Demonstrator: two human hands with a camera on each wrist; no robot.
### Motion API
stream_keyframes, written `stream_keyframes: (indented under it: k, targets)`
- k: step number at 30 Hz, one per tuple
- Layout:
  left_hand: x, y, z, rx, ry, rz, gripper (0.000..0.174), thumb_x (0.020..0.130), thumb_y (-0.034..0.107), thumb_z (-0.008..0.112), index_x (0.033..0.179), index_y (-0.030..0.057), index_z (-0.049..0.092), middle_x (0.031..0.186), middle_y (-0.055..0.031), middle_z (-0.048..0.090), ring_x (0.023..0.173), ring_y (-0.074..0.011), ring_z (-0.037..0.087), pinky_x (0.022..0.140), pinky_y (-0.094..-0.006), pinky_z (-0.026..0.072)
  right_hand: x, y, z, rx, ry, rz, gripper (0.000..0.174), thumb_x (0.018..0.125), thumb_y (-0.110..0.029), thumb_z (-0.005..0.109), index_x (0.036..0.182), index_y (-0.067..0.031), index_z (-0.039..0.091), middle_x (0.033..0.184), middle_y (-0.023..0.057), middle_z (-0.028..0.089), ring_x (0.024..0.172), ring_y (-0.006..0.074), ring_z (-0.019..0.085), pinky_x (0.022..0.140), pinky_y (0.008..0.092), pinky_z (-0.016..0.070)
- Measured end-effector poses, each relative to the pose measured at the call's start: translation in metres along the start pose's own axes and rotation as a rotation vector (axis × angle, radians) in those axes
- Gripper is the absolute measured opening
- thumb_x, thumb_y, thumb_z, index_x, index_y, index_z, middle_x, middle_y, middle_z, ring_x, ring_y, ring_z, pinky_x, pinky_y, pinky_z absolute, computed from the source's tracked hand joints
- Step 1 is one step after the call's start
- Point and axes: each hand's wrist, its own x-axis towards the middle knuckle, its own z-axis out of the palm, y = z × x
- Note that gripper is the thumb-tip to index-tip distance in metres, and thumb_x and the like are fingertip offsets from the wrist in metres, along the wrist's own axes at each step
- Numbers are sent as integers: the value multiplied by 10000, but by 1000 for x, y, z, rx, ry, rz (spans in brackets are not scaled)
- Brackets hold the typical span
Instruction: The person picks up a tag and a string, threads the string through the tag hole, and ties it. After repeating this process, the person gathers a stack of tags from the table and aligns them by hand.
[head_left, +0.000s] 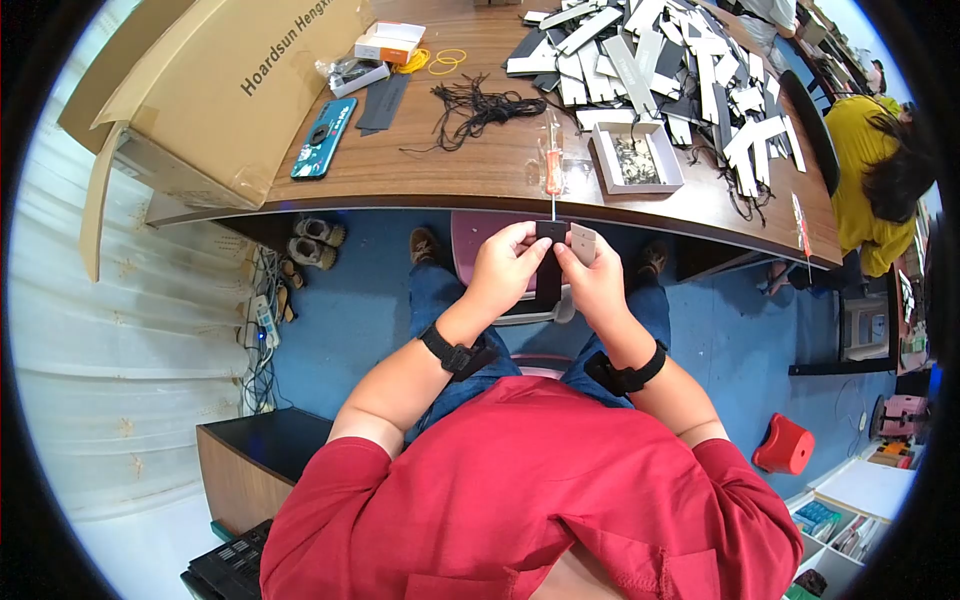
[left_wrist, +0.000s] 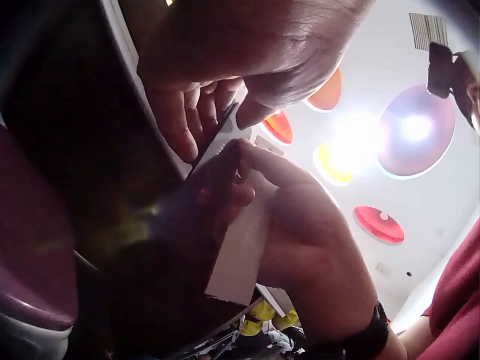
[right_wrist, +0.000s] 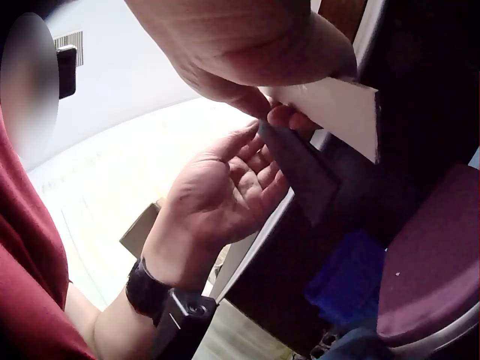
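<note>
Both hands are together just off the table's front edge in the head view. My left hand point(head_left: 505, 265) pinches a black card strip point(head_left: 548, 285) between thumb and fingers, near its upper end. The right hand point(head_left: 598, 272) holds a white card strip point(head_left: 583, 243), its thumb tip pressing the black strip. In the right wrist view the black strip point(right_wrist: 300, 165) slants down from the meeting fingertips, and the white strip point(right_wrist: 337, 112) juts out beyond the right hand. An orange-handled screwdriver point(head_left: 553, 172) lies at the table edge, its shaft pointing at the black strip's top.
The wooden table point(head_left: 450, 185) bears a heap of black and white strips, black cords point(head_left: 480, 108), an open white box point(head_left: 640, 160) of small pieces, a phone point(head_left: 323, 138) and a large cardboard box point(head_left: 225, 95). Another screwdriver point(head_left: 803, 230) is at the right edge. Someone in yellow sits at right.
</note>
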Motion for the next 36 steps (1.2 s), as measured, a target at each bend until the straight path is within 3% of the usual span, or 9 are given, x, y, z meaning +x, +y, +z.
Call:
stream_keyframes:
  k: [7,18,21,23,26,28,29,31,36]
  targets:
    - [2,-21,-9,240,23,13,181,926,76,574,1067,-23,629,900,-21,649,777,-62,581,681,-225,502,0,-3,-1,213,-10,81,137,901,-152,633,944,-23,617,696,-15,580,555,40,493,476,201,391]
    - [6,-19,-3,247,76,77,171,898,92,620,1018,-27,645,847,-11,658,720,-57,564,621,-229,479,5,-6,-2,-50,38,-34,138,888,-140,640,904,-3,636,686,-2,591,620,55,519,556,225,423]
    - [15,-11,-9,511,137,89,184,877,148,652,947,-22,661,745,-37,650,657,-68,555,575,-250,456,13,-12,-1,-176,87,-101,162,871,-138,649,876,23,635,686,23,615,612,66,535,550,246,435]
    - [17,25,-19,912,39,115,325,845,320,680,774,3,674,592,-94,573,543,-136,522,523,-306,420,23,-10,-4,-196,46,7,176,862,-169,662,837,4,645,612,23,593,547,75,525,501,263,430]
    - [28,75,-44,893,232,152,387,857,326,670,650,5,611,543,-77,517,519,-132,454,511,-321,403,25,-11,-8,-168,27,42,164,880,-168,648,840,-9,637,663,-1,594,564,60,515,514,227,419]
    - [60,84,-89,752,385,257,328,871,282,652,718,-5,612,641,-95,569,588,-170,508,571,-331,426,22,1,-17,-216,72,-90,156,867,-159,650,842,-5,640,664,20,606,606,65,524,561,249,438]
    - [80,83,-121,1035,463,462,273,855,249,653,790,-15,633,743,-131,618,690,-230,579,643,-346,460,20,0,-21,-197,51,-63,150,866,-154,651,844,-6,639,669,17,604,617,65,524,572,248,439]
    - [105,90,-162,1248,514,224,289,828,259,654,953,-1,668,997,-209,648,932,-342,617,843,-389,480,12,-9,-27,-156,14,-8,137,864,-143,652,848,-8,638,680,11,602,638,64,525,593,244,442]
    - [145,92,-187,1510,533,-160,468,809,324,683,1121,-1,557,1130,-199,617,1076,-383,557,909,-450,461,-7,-29,-31,-177,-62,-29,118,861,-115,652,876,2,645,724,13,616,681,61,535,627,241,454]
